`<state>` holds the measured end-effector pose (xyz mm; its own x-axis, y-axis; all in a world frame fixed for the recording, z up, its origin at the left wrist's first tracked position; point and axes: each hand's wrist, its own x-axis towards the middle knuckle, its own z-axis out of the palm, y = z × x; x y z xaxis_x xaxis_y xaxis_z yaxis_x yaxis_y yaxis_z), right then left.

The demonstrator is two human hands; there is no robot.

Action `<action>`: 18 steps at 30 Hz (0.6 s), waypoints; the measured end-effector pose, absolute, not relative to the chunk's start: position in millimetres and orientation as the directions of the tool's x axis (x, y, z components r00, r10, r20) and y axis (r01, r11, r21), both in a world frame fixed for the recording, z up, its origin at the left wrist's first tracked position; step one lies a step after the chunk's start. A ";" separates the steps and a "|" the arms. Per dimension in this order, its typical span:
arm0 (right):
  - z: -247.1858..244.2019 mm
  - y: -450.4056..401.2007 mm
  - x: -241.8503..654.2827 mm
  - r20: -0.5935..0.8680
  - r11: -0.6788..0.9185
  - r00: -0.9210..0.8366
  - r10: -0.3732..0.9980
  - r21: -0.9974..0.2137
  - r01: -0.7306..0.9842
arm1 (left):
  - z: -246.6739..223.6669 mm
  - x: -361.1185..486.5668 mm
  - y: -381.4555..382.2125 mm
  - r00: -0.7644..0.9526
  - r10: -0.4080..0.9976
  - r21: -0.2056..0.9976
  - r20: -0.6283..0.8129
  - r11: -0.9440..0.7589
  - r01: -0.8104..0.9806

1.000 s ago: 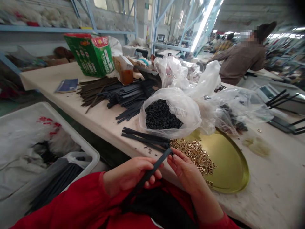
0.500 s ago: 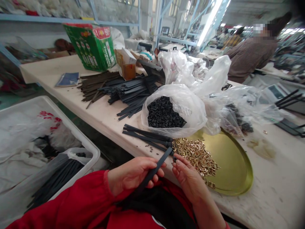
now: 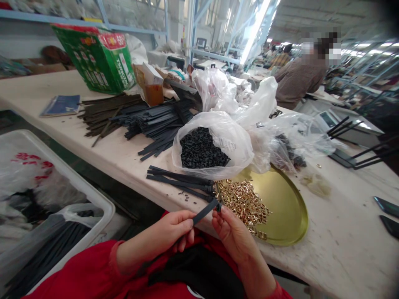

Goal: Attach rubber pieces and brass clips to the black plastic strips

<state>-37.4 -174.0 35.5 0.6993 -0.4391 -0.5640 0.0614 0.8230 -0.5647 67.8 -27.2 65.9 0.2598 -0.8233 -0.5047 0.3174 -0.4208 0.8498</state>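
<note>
My left hand (image 3: 176,227) is closed around a dark flat strap (image 3: 204,212), thumb on top, with the strap's end pointing toward my other hand. My right hand (image 3: 235,234) pinches a small black loop (image 3: 218,206) at the fingertips, close by the strap's end; whether the two touch I cannot tell. Just beyond lie several dark straps (image 3: 177,179) with black loops at their near ends. A gold oval tray (image 3: 288,211) bears a heap of small gold buckles (image 3: 245,199). Behind it, an open plastic bag (image 3: 240,151) holds many black loops (image 3: 201,149).
Bundles of dark straps (image 3: 156,120) lie farther back, near a green carton (image 3: 102,62) and a blue booklet (image 3: 62,105). Clear plastic bags (image 3: 296,133) crowd the middle. A white bin (image 3: 107,207) stands at left below the table edge. A person (image 3: 296,79) sits beyond.
The camera has turned right, so the scene sits farther left. My left fingers now close over the strap nearer its end. My right hand still pinches the small loop.
</note>
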 end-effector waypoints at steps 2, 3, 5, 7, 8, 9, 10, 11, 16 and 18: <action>34.0 -173.9 -40.0 -0.544 0.811 0.708 -0.451 -0.580 0.072 | 60.9 66.6 -24.6 0.272 -0.831 0.874 -0.485 -0.448 0.187; 33.0 -173.7 -41.6 -0.523 0.798 0.717 -0.461 -0.597 0.077 | 60.0 66.1 -23.5 0.287 -0.834 0.881 -0.471 -0.460 0.108; 30.8 -172.2 -45.1 -0.466 0.749 0.735 -0.492 -0.658 0.084 | 62.5 65.1 -22.5 0.323 -0.837 0.875 -0.442 -0.482 -0.053; 29.3 -168.8 -48.5 -0.404 0.669 0.743 -0.534 -0.739 0.078 | 69.2 63.9 -23.4 0.346 -0.850 0.860 -0.398 -0.476 -0.181; 29.3 -166.1 -49.8 -0.382 0.634 0.748 -0.543 -0.771 0.067 | 73.2 63.1 -24.8 0.345 -0.860 0.857 -0.376 -0.464 -0.224; 29.9 -163.0 -50.9 -0.367 0.612 0.757 -0.540 -0.789 0.053 | 76.9 62.2 -26.7 0.342 -0.870 0.855 -0.354 -0.449 -0.258; 31.2 -159.4 -51.7 -0.364 0.607 0.768 -0.528 -0.794 0.041 | 79.9 61.2 -29.0 0.345 -0.878 0.853 -0.332 -0.435 -0.288; 33.3 -155.8 -52.2 -0.373 0.619 0.774 -0.512 -0.785 0.032 | 82.1 60.0 -31.5 0.357 -0.881 0.849 -0.310 -0.425 -0.315; 44.2 -145.1 -53.8 -0.470 0.751 0.769 -0.432 -0.660 0.018 | 81.4 53.6 -39.0 0.424 -0.877 0.832 -0.226 -0.400 -0.385; 44.0 -145.6 -55.4 -0.479 0.772 0.778 -0.407 -0.636 0.012 | 79.2 51.5 -38.5 0.429 -0.875 0.820 -0.226 -0.408 -0.401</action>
